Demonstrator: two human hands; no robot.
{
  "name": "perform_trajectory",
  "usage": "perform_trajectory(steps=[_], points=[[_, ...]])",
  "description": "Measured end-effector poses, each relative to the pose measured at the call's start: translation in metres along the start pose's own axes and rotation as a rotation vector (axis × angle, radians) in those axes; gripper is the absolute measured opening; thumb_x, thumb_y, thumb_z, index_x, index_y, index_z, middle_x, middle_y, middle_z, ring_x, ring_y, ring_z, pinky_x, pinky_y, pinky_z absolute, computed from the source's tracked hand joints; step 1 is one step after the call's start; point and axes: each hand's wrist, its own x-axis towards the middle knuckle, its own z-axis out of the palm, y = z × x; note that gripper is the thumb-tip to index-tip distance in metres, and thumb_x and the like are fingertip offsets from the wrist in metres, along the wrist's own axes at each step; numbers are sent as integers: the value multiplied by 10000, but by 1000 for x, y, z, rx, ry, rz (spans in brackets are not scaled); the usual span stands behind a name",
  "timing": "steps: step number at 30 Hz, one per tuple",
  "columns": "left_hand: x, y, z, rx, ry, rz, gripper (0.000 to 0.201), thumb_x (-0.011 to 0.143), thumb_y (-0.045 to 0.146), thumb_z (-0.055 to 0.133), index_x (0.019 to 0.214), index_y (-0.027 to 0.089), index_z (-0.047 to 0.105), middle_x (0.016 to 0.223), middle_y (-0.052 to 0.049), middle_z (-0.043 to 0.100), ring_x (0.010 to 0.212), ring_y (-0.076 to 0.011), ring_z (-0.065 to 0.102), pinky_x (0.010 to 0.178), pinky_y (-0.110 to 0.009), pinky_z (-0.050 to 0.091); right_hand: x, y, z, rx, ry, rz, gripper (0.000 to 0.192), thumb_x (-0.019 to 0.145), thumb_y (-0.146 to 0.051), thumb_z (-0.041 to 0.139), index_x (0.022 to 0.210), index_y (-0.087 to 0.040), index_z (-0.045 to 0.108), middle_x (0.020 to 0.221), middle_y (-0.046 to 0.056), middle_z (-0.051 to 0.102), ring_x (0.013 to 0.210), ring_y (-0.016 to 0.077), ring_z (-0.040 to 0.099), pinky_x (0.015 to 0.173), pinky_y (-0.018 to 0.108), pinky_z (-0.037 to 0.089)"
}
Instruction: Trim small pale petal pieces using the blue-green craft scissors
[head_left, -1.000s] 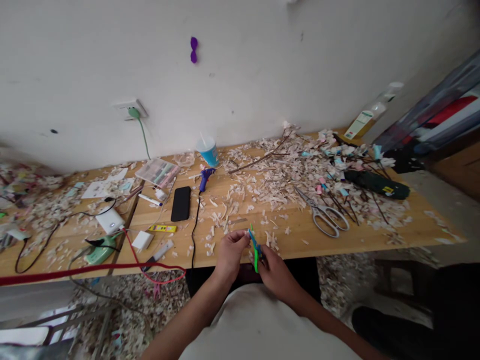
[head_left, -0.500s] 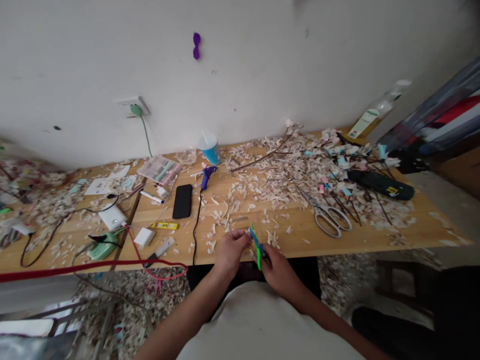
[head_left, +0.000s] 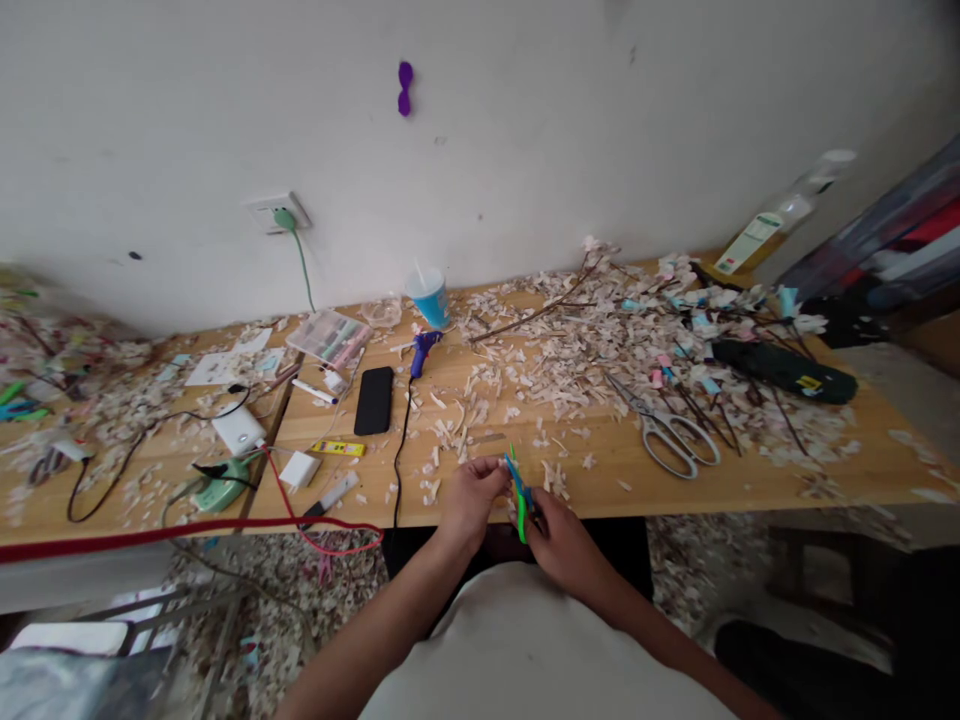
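We grip small green-and-blue plastic scissors [head_left: 517, 495] in our right hand [head_left: 559, 535], fingers closed round the handles, at the near edge of the wooden table [head_left: 750, 480]; our left hand [head_left: 469, 495] pinches something tiny at the blades, too small to tell. Best keep that piece steady and close to the blades, snipping short; pale curly shavings [head_left: 555, 370] and steel shears [head_left: 664, 430] lie beyond

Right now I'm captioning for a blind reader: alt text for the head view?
Two bare hands meet at a wooden table's near edge: the right hand holds small green-and-blue scissors, the left hand pinches something tiny beside them. Pale shavings litter the table.
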Motion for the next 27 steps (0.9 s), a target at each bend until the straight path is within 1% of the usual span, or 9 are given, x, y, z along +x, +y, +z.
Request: perform_trajectory(steps=[3,7,12,19,24,27], points=[[1,-1,0,43,17,15,162,618,291,750,620,140,694,574,13,624,532,-84,503,577,-210,405,0,-1,-1,-12,2,6,83,845,-249,442,841,-196,506,842,67,602,800,211,559,731,314,416],[1,-2,0,48,8,18,120,623,257,726,632,141,698,578,14,628,530,-85,506,577,-210,408,0,-1,-1,-28,3,-3,86,853,-252,440,866,-195,503,876,76,601,834,218,558,762,326,416],[-1,5,-4,138,11,37,140,628,276,734,650,141,706,576,12,628,527,-90,517,568,-212,414,-1,1,-1,-62,-2,-13,74,841,-217,428,864,-190,494,868,84,588,837,230,551,774,347,413],[-2,21,-10,320,-65,40,161,642,307,715,640,147,698,569,14,624,524,-95,518,558,-214,400,-2,2,0,-91,-11,-18,105,845,-194,414,894,-185,506,866,82,586,836,229,554,774,347,422],[3,24,-19,496,-136,67,170,668,319,692,660,148,689,571,16,618,525,-101,513,543,-218,376,-5,3,0,-112,-23,-25,98,853,-206,447,918,-179,515,911,91,596,862,226,555,793,344,423],[6,28,-26,624,-207,98,151,688,295,661,670,151,702,567,19,610,519,-100,489,522,-216,352,-7,3,-2,-127,-32,-27,90,851,-210,473,926,-182,515,931,92,601,868,222,558,798,343,425]])
